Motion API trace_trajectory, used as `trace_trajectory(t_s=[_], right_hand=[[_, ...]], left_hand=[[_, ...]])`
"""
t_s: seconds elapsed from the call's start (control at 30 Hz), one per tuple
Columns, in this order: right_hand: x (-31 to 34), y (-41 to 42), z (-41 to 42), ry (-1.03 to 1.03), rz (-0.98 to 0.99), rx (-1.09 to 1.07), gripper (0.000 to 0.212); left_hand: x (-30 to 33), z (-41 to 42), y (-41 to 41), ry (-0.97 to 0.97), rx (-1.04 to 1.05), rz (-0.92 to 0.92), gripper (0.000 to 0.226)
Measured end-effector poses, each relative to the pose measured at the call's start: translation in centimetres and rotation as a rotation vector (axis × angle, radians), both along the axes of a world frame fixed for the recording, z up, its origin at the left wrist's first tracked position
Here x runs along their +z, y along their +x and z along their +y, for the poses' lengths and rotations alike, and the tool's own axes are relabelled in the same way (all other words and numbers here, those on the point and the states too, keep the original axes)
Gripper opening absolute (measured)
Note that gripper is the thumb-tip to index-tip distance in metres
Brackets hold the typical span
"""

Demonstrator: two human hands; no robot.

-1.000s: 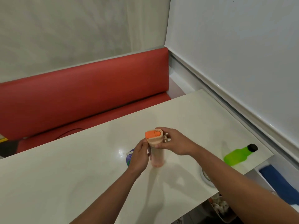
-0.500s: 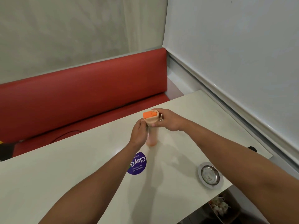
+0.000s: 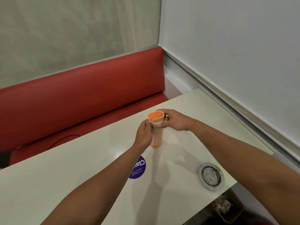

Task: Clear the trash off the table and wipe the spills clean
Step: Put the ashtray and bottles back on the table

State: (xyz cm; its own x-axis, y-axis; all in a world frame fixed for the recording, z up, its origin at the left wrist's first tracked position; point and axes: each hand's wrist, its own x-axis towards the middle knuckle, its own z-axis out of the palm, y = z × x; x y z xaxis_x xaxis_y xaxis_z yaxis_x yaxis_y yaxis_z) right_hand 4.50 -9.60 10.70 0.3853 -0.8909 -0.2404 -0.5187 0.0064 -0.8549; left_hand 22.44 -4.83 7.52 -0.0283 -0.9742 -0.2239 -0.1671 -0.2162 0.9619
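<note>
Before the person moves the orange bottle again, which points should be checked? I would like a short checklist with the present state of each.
1. Left hand grips the bottle body: ok.
2. Right hand grips the bottle near the lid: ok.
3. Lid shut: looks shut from above, but whether it seals, cannot tell.
4. Bottle upright on the table: upright ok; whether its base touches the table, cannot tell, it is blurred.
5. Spills nearby: none visible around the bottle; the glossy top makes this hard to judge, cannot tell.
6. Things close by: purple sticker and metal dish lie apart from the bottle: ok.
</note>
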Motion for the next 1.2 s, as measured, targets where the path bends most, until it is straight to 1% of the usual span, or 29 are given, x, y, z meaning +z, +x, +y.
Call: trace_trajectory(t_s=[0.17, 0.37, 0.43, 0.53, 0.57, 0.67, 0.73, 0.8, 0.9, 1.0, 1.13, 1.2], right_hand=[[0.3, -0.5, -0.4, 0.05, 0.047, 0.056, 0.067], [0.5, -0.8, -0.5, 0.106, 0.027, 0.058, 0.068], [0.5, -1.1, -0.5, 0.131, 0.017, 0.057, 0.075], [1.1, -1.9, -0.6, 0.194, -0.007, 0.031, 0.094], [1.6, -2.3, -0.3, 0.195, 0.001, 0.008, 0.094], [3.1, -4.1, 1.1, 0.146, -0.005, -0.103, 0.083], [3.8, -5.8, 2.7, 0.116, 0.009, -0.152, 0.074], [4.0, -7.8, 4.7, 0.084, 0.029, -0.192, 0.067], [4.0, -10.6, 8.2, 0.04, 0.069, -0.27, 0.059], [3.4, -13.4, 11.8, -0.01, 0.141, -0.332, 0.053], [2.2, -17.6, 15.8, -0.154, 0.344, -0.465, 0.048], [1.4, -19.7, 17.3, -0.185, 0.421, -0.532, 0.049]], left_hand=[[-0.4, 0.5, 0.0, -0.004, -0.003, -0.023, 0.021], [-0.3, 0.7, -0.2, 0.014, -0.009, -0.045, 0.022], [-0.1, 0.8, -0.1, 0.029, -0.006, -0.056, 0.031], [0.0, 0.9, 0.3, 0.063, 0.014, -0.082, 0.039], [-0.1, 1.0, 0.4, 0.075, 0.024, -0.095, 0.04], [-0.5, 1.4, 0.9, 0.062, 0.135, -0.123, 0.037], [-0.2, 2.2, 1.0, 0.014, 0.262, -0.09, 0.029], [0.3, 3.4, 0.7, -0.053, 0.309, -0.079, 0.024], [0.4, 5.4, -0.6, -0.121, 0.208, -0.092, 0.024], [-0.3, 6.9, -2.6, -0.118, 0.055, -0.081, 0.023], [-1.1, 7.9, -6.3, -0.079, -0.131, -0.074, 0.018], [-1.5, 8.2, -8.4, -0.07, -0.198, -0.054, 0.017]])
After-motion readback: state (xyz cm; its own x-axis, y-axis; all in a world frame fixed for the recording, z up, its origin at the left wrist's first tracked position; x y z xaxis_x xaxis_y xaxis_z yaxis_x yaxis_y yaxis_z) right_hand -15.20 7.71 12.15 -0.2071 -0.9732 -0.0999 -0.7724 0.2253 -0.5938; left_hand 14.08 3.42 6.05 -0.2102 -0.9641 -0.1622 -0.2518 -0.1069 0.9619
